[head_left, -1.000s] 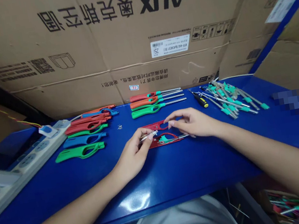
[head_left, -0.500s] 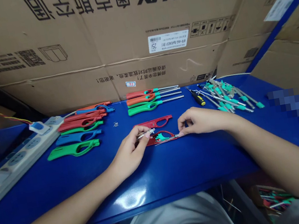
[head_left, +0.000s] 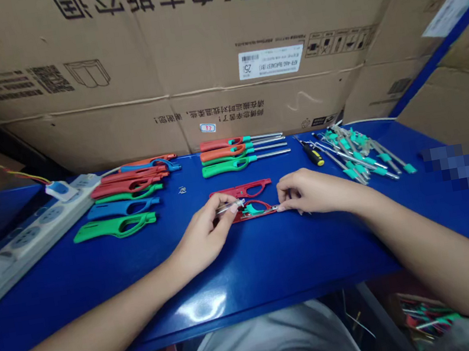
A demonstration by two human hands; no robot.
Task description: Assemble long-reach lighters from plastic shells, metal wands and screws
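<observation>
Your left hand (head_left: 202, 235) has thumb and fingers pressed together on a small clear piece (head_left: 234, 205), whose long axis runs nearly left to right. Its exposed end points right and tilts slightly toward the far side of the table; the rest disappears inside your grip.

Below and beyond that end, in front of you on the blue tabletop (head_left: 233, 277), lies the lower red shell (head_left: 246, 218). Its long axis also runs left to right, narrow end to your right, with its left part hidden behind your left hand. A green part (head_left: 252, 210) sits in its middle. Your right hand (head_left: 309, 190) has its fingers curled, the tips at the shell's narrow end beside a bit of bright metal; I can't tell whether they pinch it or merely touch it.

Just beyond, the upper red shell (head_left: 234, 192) lies parallel, its loop toward the right.

Farther back, assembled lighters (head_left: 222, 153) lie with their metal rods pointing right. To your left are coloured handles (head_left: 114, 209), narrow ends pointing right, near a white power strip (head_left: 73, 205). To your right, a black-and-yellow screwdriver (head_left: 313, 154) lies beside a pile of green-ended metal tubes (head_left: 364, 146).
</observation>
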